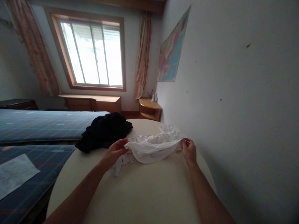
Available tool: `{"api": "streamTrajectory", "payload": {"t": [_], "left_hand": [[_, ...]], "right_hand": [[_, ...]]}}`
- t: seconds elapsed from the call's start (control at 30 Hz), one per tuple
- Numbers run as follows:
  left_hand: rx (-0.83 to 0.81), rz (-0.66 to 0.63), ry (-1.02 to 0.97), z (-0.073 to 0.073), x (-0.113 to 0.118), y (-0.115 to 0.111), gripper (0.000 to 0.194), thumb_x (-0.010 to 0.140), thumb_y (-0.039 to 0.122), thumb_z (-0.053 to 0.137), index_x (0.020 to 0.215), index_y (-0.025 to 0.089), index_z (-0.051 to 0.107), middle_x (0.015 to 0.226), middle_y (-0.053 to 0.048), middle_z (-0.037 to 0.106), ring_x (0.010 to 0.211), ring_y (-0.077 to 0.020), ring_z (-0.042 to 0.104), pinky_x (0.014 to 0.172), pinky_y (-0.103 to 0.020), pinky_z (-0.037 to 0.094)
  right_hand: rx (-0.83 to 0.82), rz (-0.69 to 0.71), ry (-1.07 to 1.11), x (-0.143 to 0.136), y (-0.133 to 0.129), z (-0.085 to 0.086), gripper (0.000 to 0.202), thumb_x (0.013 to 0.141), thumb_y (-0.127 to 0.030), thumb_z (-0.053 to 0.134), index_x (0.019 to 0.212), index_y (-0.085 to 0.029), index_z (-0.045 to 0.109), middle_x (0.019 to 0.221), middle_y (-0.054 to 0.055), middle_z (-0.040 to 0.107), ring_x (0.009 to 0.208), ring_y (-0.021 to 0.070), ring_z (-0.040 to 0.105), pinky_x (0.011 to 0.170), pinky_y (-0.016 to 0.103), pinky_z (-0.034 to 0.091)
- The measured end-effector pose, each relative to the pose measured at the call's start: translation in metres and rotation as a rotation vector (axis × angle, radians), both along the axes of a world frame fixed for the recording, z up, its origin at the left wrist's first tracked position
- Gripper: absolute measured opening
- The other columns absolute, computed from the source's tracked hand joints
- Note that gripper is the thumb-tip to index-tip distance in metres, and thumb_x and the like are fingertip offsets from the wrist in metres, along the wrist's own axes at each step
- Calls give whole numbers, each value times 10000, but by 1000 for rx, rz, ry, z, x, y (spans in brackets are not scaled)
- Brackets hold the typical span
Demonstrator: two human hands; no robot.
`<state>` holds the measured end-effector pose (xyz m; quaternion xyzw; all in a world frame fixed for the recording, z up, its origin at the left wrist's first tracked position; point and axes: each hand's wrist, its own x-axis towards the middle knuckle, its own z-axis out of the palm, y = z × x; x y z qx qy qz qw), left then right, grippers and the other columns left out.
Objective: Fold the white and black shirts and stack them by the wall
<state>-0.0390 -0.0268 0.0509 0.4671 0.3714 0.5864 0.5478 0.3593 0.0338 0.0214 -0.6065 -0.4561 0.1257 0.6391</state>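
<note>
A thin white garment [154, 151] stretches between my two hands over the round cream table [144, 193]. My left hand [116, 148] pinches its left edge, and my right hand [189, 150] grips the right edge. The cloth sags in the middle, and part of it lies bunched on the tabletop behind. A loose white strip hangs down below my left hand. Just beyond my left hand, a heap of black cloth [106, 129] lies on the table's far left side. The exact kind of garment does not show.
Two plaid-covered mattresses [46, 124] lie to the left, with a printed paper sheet [16, 174] on the nearer one. A white wall [233, 124] rises close on the right. A wooden corner shelf [150, 104] and a desk [102, 99] stand under the window side.
</note>
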Motion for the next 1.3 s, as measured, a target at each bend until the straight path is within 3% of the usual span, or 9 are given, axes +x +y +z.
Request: {"api": "streamTrajectory", "payload": {"t": [0.33,0.6,0.7,0.87,1.0,1.13,1.3], "left_hand": [[75,177,328,-5,4,5,555,624,576,778,977,170,642,789,-41,708,718,-192,662,620,-283,506],[175,240,367,-8,6,6,394,745,507,655,932,211,474,675,40,636,555,-114,532,539,-218,393],[188,337,382,-10,1,8,358,783,488,608,956,211,461,676,44,607,550,-116,522,520,-215,381],[199,550,294,-9,-17,14,325,820,438,581,1024,213,465,785,10,622,667,-149,610,616,-251,480],[206,665,255,-7,-29,16,290,843,361,558,1083,224,469,760,22,609,650,-146,616,614,-246,493],[227,740,253,-3,-34,16,245,858,337,545,1063,217,483,801,3,618,726,-160,645,684,-268,512],[260,890,235,5,-34,12,231,859,325,556,1028,211,447,807,3,592,725,-161,634,695,-286,511]], "right_hand": [[5,79,64,-6,-3,4,580,595,-589,770,959,-165,617,809,93,713,693,224,681,626,331,559],[-4,121,37,-6,-4,4,583,687,-651,674,968,-141,649,838,140,742,681,233,690,607,323,546],[23,140,34,-8,-3,4,581,738,-635,633,1038,-138,626,855,138,740,686,223,683,628,329,545],[93,124,96,-6,-3,7,550,763,-622,611,1037,-145,603,965,155,730,788,220,678,697,338,542],[110,65,56,-4,-7,11,546,777,-613,604,1039,-136,646,864,94,702,703,177,610,635,284,491],[145,104,60,-8,-13,17,561,822,-598,575,1138,-139,641,669,-15,580,562,119,473,522,225,387],[194,93,89,-15,-18,23,521,846,-568,552,1158,-161,639,689,-27,552,569,112,446,532,221,379]]}}
